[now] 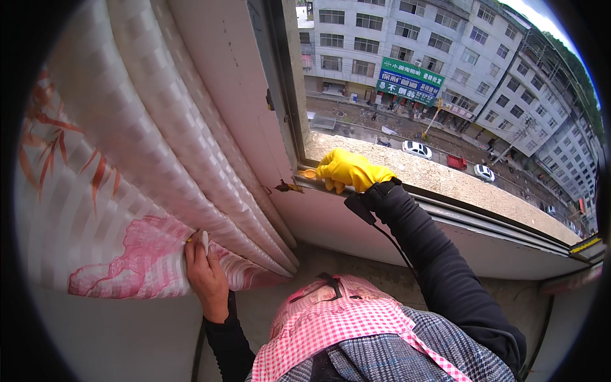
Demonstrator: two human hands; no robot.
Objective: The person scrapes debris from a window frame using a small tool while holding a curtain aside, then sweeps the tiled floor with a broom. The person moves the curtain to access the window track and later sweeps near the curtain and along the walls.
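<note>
The left hand curls at the silky curtain; the yellow-gloved right hand bends over the hard window frame; pinching is unclear.

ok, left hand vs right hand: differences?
Cover: left hand is bare; right hand wears a yellow glove.
Place: left is at the patterned curtain; right is at the window frame.
Pose: left points up the picture; right points left.
Shared: dark sleeves.
</note>
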